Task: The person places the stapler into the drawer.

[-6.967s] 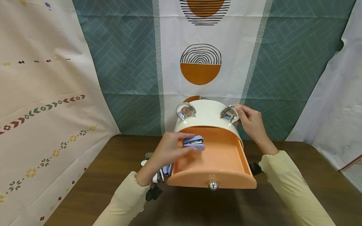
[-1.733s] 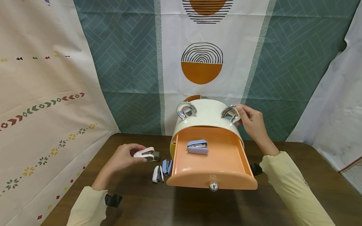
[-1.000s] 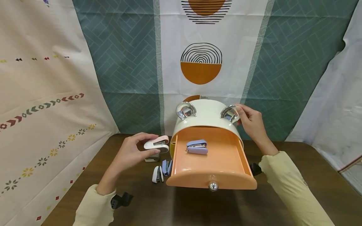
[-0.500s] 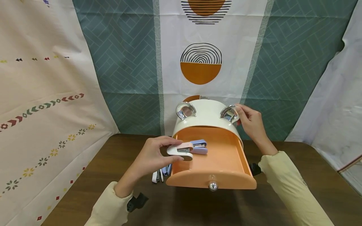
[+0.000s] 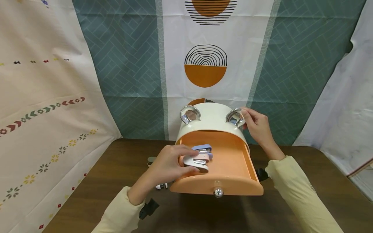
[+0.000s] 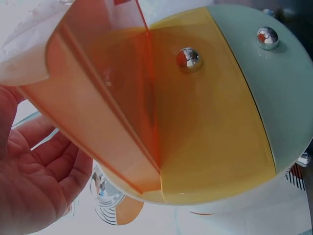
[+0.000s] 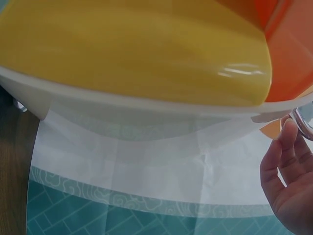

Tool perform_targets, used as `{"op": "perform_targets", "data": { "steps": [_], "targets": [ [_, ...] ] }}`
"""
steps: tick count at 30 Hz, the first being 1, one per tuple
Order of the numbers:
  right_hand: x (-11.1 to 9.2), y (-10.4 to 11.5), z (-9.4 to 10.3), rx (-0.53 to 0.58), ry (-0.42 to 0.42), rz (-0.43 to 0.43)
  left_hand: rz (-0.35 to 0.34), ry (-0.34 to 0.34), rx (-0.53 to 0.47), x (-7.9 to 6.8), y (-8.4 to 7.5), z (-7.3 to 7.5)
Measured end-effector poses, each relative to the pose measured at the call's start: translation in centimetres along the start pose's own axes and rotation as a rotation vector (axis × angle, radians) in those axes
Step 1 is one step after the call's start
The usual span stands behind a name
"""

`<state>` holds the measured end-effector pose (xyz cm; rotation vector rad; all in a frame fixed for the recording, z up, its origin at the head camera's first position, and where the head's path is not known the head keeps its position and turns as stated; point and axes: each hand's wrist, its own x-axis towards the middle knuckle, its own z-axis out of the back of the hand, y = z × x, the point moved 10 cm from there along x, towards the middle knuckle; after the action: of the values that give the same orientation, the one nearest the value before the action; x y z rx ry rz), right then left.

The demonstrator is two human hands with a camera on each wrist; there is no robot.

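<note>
My left hand [image 5: 172, 164] pinches a white and pink stapler [image 5: 196, 163] inside the pulled-out orange drawer [image 5: 230, 161]. Right behind it in the drawer lies a lavender-blue stapler [image 5: 204, 148], partly covered by the held one. With my right hand [image 5: 257, 126] I hold the silver ring-shaped ear [image 5: 235, 117] on the right of the white rounded cabinet [image 5: 212, 115]. In the left wrist view the drawer wall hides the stapler, and the hand [image 6: 44, 171] shows beside it. The right wrist view shows the fingers of my right hand [image 7: 293, 181] at the ear.
Under the orange drawer the cabinet has a yellow drawer [image 6: 210, 112] and a pale green drawer [image 6: 269, 78], each with a silver knob. Left of the cabinet, a grey-green stapler [image 5: 151, 160] and a white stapler [image 5: 161, 186] show partly on the brown table [image 5: 96, 181].
My left hand set the lavender-blue stapler in the drawer, then picked the white and pink one off the table and carried it right, into the drawer. My right hand stays on the ear.
</note>
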<state>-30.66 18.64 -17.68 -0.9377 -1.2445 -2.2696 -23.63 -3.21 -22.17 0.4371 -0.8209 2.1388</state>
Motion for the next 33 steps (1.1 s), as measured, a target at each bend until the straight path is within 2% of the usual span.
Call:
{"op": "perform_targets", "data": {
  "steps": [11,21,27,33],
  "targets": [
    [0.0,-0.1,-0.1,-0.003,0.003,0.001,0.023,0.066,0.072,0.2,0.2,-1.1],
    [0.0,-0.1,-0.1,0.008,0.002,0.003,-0.020,0.118,0.176,0.5,0.0,-1.8],
    [0.0,0.0,-0.1,0.007,-0.001,0.006,0.008,0.158,0.207,0.6,0.1,-2.1],
    [0.0,0.1,-0.1,0.008,-0.005,0.008,0.021,0.166,0.214,0.7,0.1,-2.1]
  ]
}}
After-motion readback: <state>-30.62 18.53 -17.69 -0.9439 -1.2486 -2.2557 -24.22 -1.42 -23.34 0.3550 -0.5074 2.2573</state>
